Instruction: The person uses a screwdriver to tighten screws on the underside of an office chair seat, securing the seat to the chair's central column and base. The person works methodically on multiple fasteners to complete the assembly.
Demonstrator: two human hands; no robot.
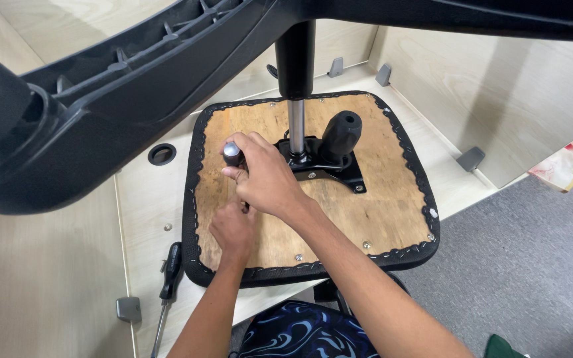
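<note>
Right hand (266, 178) fingers wrapped round a screwdriver handle (232, 154) on the upturned seat base (379, 199). Left hand (233, 229) fingers curled low at the shaft, probably steadying. Step: driving 1 screw; keep the tool plumb.

An upturned seat base (339, 205) lies on a panel (147, 192); a gas cylinder (296, 126) stands at its centre, a screwdriver (168, 278) lies left.
</note>
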